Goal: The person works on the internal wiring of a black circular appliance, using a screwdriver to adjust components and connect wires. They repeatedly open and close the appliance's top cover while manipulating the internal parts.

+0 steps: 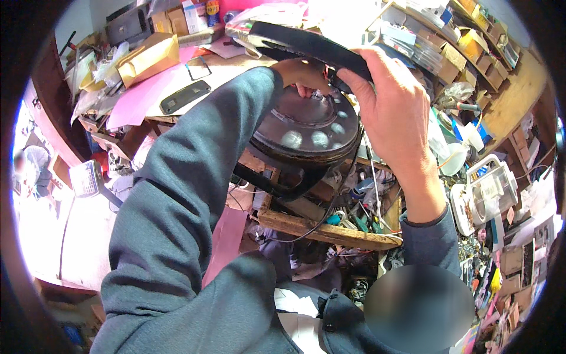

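A black round appliance point(315, 138) with a ring-shaped top and pale dusty spots stands in front of me, its black handle point(265, 183) sticking out below. Above it, a black lid-like part point(306, 44) is raised and tilted. My right hand point(395, 103) grips this part by its right edge, thumb underneath and fingers over the top. Beneath the raised part is my left hand point(303, 76), its fingers curled in shadow close to the ring top. What those fingers hold, if anything, is hidden. A thin dark cable point(333, 209) hangs beside the appliance.
Below the appliance, an open wooden drawer point(330, 231) holds jumbled tools and wires. A flat black device point(186, 97) lies on the bench at left, near a brown paper package point(147, 59). A clear plastic container point(492, 187) stands right, with crowded shelves point(471, 53) behind.
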Demonstrator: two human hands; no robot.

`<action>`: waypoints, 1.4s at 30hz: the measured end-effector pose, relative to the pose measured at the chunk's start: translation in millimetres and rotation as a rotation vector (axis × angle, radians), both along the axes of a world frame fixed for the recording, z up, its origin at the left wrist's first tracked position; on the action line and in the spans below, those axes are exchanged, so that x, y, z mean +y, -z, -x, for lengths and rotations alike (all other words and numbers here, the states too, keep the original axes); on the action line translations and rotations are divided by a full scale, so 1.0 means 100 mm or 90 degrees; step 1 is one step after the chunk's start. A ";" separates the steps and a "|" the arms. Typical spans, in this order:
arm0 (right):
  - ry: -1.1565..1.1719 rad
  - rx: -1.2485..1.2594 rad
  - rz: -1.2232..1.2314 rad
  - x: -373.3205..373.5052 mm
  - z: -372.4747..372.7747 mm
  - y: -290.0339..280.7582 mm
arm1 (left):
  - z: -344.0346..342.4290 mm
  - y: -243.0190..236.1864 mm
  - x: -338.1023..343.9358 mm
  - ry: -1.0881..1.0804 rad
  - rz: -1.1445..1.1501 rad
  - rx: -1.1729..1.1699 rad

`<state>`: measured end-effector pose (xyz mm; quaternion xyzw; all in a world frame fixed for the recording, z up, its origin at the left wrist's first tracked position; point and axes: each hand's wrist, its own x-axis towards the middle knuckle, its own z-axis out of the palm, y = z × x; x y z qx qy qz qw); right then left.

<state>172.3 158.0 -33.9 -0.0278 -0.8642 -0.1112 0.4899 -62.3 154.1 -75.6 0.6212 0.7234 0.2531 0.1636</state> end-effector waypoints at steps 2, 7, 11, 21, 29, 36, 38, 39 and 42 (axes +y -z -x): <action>-0.002 -0.002 0.002 0.00 0.01 0.00 | 0.02 0.04 0.02 -0.003 -0.003 -0.006; -0.011 -0.015 0.039 -0.06 0.00 0.01 | 0.05 0.10 0.06 -0.012 -0.005 -0.021; -0.021 -0.016 0.051 -0.04 0.00 0.00 | 0.09 0.14 0.15 -0.021 -0.009 -0.035; -0.012 -0.015 0.004 -0.01 0.01 0.03 | 0.24 0.30 0.34 -0.074 0.051 0.063; -0.022 -0.020 -0.006 -0.04 0.00 0.03 | 0.20 0.26 0.12 -0.110 0.018 0.011; -0.023 -0.019 0.022 -0.04 -0.01 0.02 | 0.11 0.17 -0.26 -0.031 -0.067 -0.047; -0.014 -0.025 -0.013 -0.02 0.01 0.04 | 0.10 0.21 -0.26 -0.058 -0.066 -0.074; -0.015 -0.024 -0.014 -0.02 0.01 0.04 | 0.11 0.22 -0.26 -0.066 -0.065 -0.071; -0.008 -0.018 -0.017 0.01 -0.01 0.03 | 0.02 0.15 -0.30 -0.061 -0.081 -0.053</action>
